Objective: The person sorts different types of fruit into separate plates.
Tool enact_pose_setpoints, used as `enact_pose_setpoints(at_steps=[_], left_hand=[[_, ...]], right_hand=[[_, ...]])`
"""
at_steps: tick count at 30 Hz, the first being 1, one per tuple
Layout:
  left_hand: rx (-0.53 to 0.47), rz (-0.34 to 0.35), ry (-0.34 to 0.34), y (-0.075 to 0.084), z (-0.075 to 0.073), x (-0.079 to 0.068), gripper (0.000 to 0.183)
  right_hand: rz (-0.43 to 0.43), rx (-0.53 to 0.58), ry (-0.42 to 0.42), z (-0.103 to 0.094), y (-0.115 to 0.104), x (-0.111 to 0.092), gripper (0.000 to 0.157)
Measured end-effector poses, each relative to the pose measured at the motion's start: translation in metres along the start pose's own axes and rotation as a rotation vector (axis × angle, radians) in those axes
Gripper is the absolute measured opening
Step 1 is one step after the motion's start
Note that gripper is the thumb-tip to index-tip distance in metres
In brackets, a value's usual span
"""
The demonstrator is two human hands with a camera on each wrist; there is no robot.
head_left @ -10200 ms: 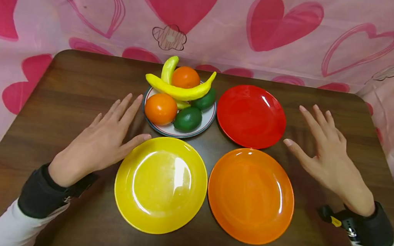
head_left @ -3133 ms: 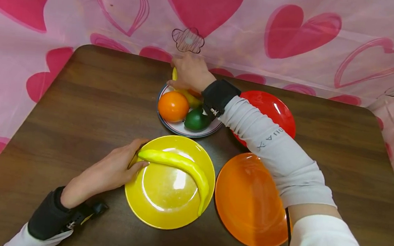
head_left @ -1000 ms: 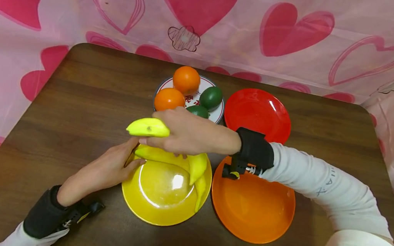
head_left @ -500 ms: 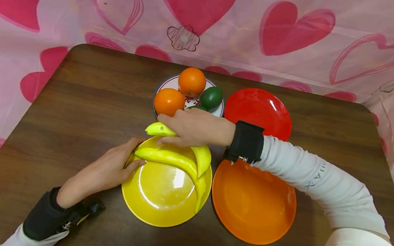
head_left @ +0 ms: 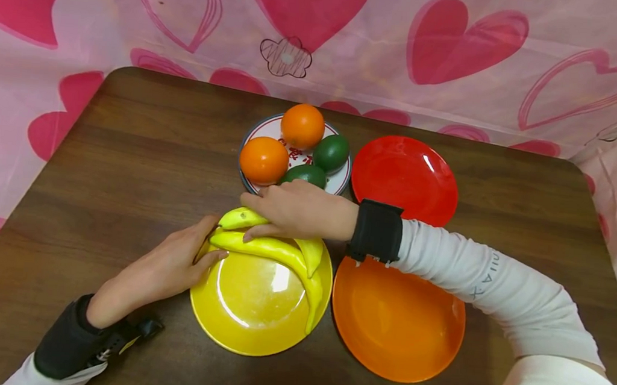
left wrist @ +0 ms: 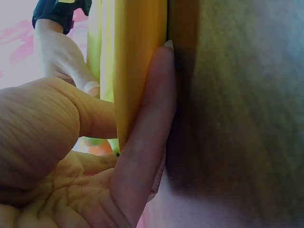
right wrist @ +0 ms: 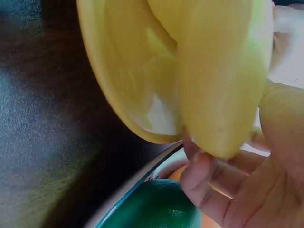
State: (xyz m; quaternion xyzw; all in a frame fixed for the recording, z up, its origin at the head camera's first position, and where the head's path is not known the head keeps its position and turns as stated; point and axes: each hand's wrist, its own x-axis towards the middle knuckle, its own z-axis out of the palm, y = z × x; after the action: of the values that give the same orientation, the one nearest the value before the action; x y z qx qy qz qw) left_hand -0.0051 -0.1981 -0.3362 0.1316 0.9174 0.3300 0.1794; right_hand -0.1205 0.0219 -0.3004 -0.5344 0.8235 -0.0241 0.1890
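Observation:
My left hand (head_left: 164, 266) pinches the left rim of the yellow plate (head_left: 245, 308); in the left wrist view the thumb is over the rim (left wrist: 130, 61) and a finger lies along its underside. One yellow banana (head_left: 287, 255) lies curved across that plate. Just behind it, over the plate's far side, my right hand (head_left: 301, 211) grips a second banana (head_left: 240, 218), both of whose ends stick out from under the hand. The right wrist view shows this held banana (right wrist: 221, 80) up close, fingers round its side.
Behind my right hand, a white patterned plate (head_left: 261, 129) bears two oranges (head_left: 303, 125) and two green avocado-like fruits (head_left: 331, 153). A red plate (head_left: 402, 176) stands to its right. An orange plate (head_left: 396, 320) sits beside the yellow one, partly under my right forearm.
Both bananas have left the white plate; the first now lies on the yellow plate. My right hand has lowered the second beside it. My left hand has taken hold of the yellow plate's rim.

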Motion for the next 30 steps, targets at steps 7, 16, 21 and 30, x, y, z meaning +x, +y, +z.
enact_pose_setpoints(at_steps=[7,16,21,30], left_hand=[[0.003,0.021,0.015,-0.001,0.002,-0.001,0.054],[-0.002,0.017,0.002,-0.002,0.001,-0.001,0.056],[0.001,0.015,-0.008,0.0,0.0,0.0,0.058],[0.033,0.039,0.005,0.002,0.001,0.001,0.057]], right_hand=[[0.005,-0.046,0.049,0.002,-0.007,-0.013,0.053],[0.036,-0.029,0.055,0.0,-0.017,-0.037,0.056],[0.024,0.004,0.053,0.003,-0.017,-0.049,0.05],[-0.025,0.02,0.154,0.011,-0.014,-0.077,0.052]])
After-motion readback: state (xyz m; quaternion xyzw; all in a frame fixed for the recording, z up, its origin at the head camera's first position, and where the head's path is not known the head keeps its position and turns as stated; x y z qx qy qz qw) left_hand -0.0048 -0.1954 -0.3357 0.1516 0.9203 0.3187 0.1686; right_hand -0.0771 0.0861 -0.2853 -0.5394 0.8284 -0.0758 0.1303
